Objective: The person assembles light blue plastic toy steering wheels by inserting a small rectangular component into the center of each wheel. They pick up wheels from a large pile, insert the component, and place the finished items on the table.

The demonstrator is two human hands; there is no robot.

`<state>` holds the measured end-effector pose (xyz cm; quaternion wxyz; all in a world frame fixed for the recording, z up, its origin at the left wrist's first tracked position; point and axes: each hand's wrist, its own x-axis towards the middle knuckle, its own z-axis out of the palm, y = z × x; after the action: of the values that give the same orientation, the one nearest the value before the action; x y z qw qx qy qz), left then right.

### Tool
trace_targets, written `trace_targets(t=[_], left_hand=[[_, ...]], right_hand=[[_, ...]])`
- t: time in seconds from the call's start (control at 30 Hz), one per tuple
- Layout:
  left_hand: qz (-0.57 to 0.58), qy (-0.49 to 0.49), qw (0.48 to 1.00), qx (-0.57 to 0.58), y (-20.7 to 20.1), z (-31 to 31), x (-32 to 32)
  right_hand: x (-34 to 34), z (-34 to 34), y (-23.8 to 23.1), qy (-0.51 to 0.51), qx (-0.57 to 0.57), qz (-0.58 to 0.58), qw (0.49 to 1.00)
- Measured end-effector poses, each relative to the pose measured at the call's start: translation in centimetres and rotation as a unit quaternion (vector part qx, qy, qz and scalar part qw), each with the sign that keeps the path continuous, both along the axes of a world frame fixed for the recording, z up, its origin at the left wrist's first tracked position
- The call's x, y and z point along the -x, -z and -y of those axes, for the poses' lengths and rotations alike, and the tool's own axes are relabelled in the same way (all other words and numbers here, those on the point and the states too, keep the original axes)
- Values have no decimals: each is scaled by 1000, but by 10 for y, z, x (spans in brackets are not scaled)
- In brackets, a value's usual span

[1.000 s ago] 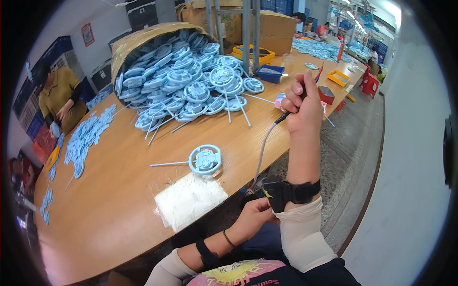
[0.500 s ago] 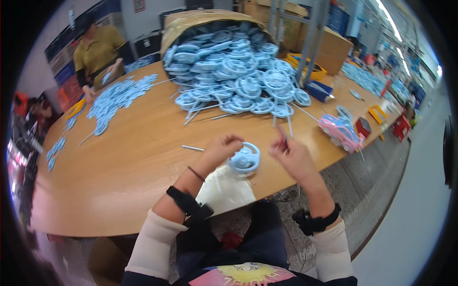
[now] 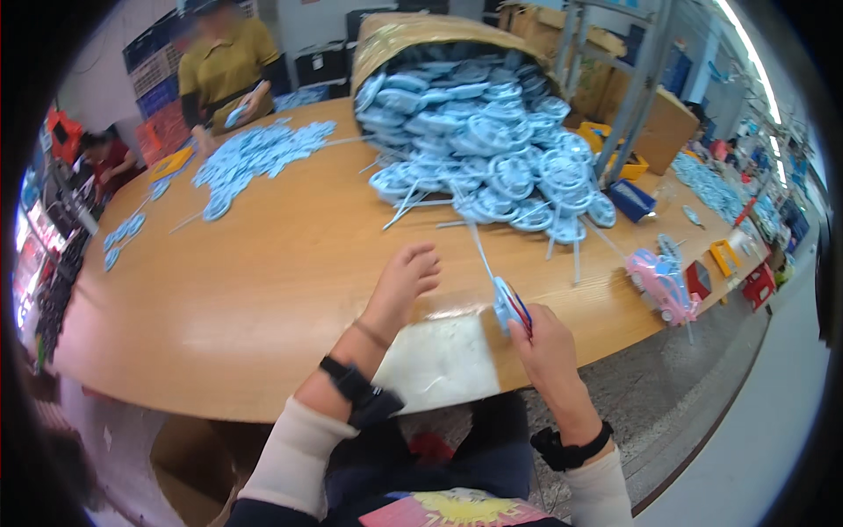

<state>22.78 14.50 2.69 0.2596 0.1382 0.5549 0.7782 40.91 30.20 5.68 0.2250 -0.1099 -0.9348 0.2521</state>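
Observation:
My right hand (image 3: 546,347) grips a light-blue plastic toy steering wheel (image 3: 502,303), turned edge-on. From its far side a thin pale stick (image 3: 481,253) reaches toward the heap. Thin red and dark-blue lines (image 3: 522,309) run along the wheel beside my fingers; whether they are wires or a slim tool cannot be made out. Over the table to the left, my left hand (image 3: 409,281) has its fingers loosely apart and holds nothing. Below both hands, a whitish sheet (image 3: 439,356) lies at the table's near edge.
A large sack (image 3: 373,53) lies on its side, spilling many blue wheels (image 3: 509,176). More blue pieces (image 3: 263,154) are spread at left, before a person in a yellow-brown top (image 3: 228,66). At right stand a pink toy car (image 3: 659,285), a blue box (image 3: 632,200) and a metal post (image 3: 637,97).
The blue wheel has gone from the table by the sheet into my right hand, lifted and turned edge-on. My left hand has moved off it, fingers now apart. The view has shifted.

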Motion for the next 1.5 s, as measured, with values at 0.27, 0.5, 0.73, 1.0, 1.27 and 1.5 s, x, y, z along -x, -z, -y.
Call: trace_targets(t=[0.27, 0.5, 0.73, 1.0, 1.27, 1.5], left_hand=[[73, 297, 945, -115, -21, -27, -90], [10, 214, 976, -32, -38, -12, -82], [57, 204, 974, -85, -49, 16, -89], [107, 176, 972, -111, -56, 2, -106], [97, 212, 967, -97, -54, -37, -126], [104, 255, 957, -88, -51, -64, -141]], right_hand=[[-43, -38, -19, -57, 440, -42, 895], [-65, -22, -40, -55, 201, -25, 978], [-59, -10, -54, -180, 29, -8, 983], [-74, -17, -64, -152, 67, -101, 981], [-102, -42, -68, -124, 14, -94, 988], [-123, -60, -52, -94, 11, -124, 988]])
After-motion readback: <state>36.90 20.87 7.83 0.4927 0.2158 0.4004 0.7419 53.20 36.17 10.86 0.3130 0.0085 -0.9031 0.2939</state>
